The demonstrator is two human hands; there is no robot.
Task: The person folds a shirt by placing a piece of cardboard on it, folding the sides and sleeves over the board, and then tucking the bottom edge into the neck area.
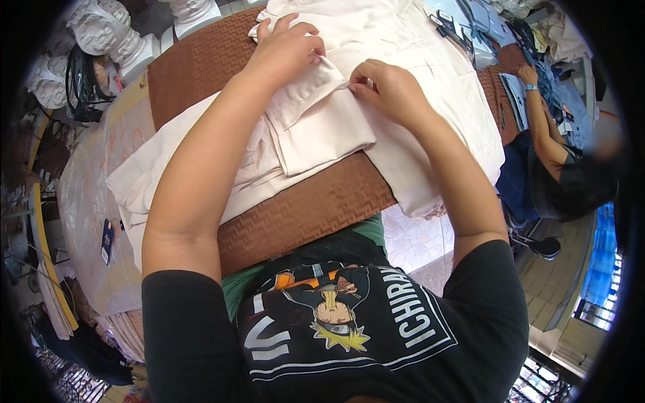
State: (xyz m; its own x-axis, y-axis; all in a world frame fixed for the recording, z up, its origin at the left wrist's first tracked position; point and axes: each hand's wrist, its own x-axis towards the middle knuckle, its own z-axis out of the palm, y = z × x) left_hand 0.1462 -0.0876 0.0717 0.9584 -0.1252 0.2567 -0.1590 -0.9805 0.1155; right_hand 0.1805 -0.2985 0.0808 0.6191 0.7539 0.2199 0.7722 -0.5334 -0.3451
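A folded cream garment (322, 134), perhaps trousers, lies across the brown patterned table cover in front of me. My left hand (285, 54) is over its far part, thumb and forefinger closed on the raised fold, the other fingers spread. To its right, my right hand (390, 91) pinches the edge of the same fold between thumb and fingertips. The cloth between the two hands is lifted slightly. A longer, flatter part of cream cloth (168, 148) passes under my left forearm. What lies beneath the folds is hidden.
A large heap of cream garments (430, 87) covers the table's right side and hangs over its edge. The brown cover (302, 208) shows at the near edge. White ornate columns (111, 37) stand at the far left. Another person's arm (537, 127) is over blue clothes at right.
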